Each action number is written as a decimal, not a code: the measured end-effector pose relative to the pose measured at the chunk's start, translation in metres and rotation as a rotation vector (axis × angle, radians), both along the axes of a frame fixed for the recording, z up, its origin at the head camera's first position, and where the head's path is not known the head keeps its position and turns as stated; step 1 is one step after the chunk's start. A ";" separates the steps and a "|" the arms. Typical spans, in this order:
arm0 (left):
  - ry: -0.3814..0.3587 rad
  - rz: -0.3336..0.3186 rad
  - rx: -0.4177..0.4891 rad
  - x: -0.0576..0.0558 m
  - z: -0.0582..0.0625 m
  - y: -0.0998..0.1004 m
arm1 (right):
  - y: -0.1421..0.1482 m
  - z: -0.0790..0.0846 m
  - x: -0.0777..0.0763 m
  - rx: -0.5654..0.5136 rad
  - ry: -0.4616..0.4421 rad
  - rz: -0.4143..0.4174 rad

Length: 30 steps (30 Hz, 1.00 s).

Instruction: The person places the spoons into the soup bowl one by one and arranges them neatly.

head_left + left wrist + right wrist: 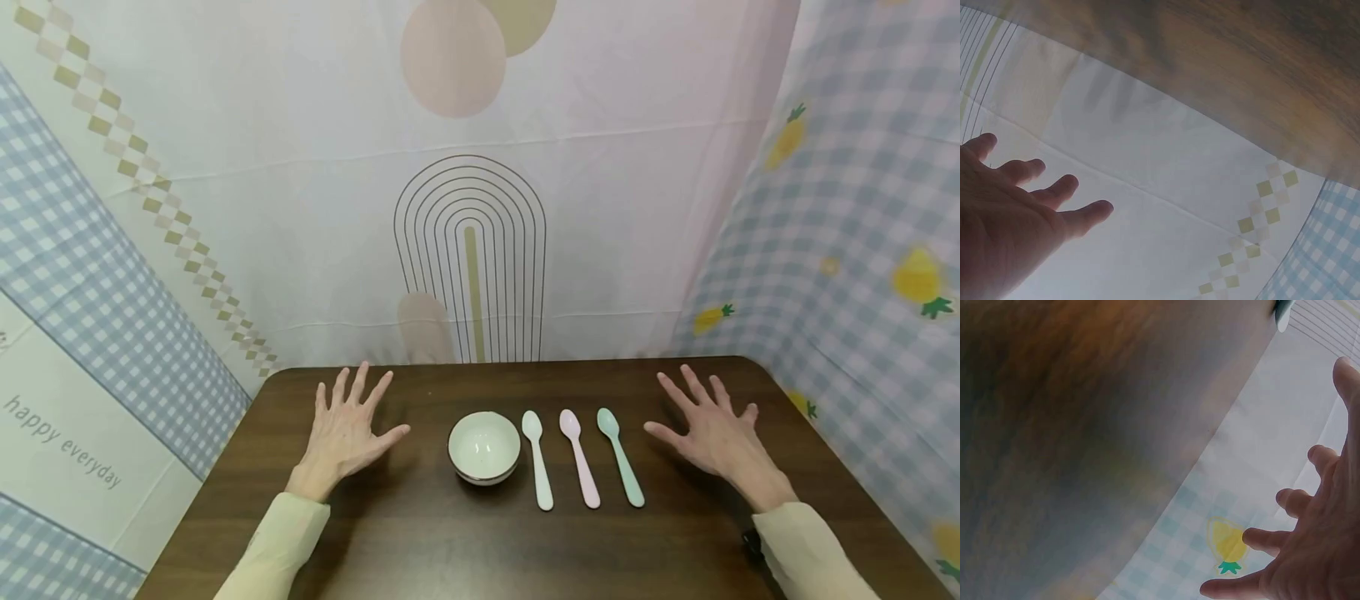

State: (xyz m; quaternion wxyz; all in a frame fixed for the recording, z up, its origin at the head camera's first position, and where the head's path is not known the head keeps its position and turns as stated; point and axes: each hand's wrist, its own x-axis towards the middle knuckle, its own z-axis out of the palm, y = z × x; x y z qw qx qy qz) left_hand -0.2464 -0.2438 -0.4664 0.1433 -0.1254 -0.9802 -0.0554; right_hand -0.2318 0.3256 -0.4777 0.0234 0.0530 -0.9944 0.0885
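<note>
A small white bowl (484,447) with a dark rim stands near the middle of the brown table. To its right lie three spoons side by side, bowls pointing away: a white spoon (537,458), a pink spoon (580,458) and a mint-green spoon (621,457). My left hand (347,432), fingers spread, is left of the bowl and holds nothing. Right of the green spoon, my right hand (716,437) is likewise spread and apart from it. Both wrist views show the left palm (1010,219) and right palm (1322,537) with nothing in them.
The dark wooden table (480,550) ends at a white patterned curtain (322,250) behind. Blue checked cloth hangs on the left (97,242) and on the right (847,217), close to the table's sides.
</note>
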 end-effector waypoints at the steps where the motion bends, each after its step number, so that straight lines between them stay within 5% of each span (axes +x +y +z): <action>1: -0.002 -0.001 0.004 0.000 0.000 0.001 | -0.001 0.000 0.000 -0.001 -0.001 0.000; 30: -0.025 -0.117 0.147 0.007 -0.005 0.024 | -0.024 0.003 0.012 -0.050 0.048 0.041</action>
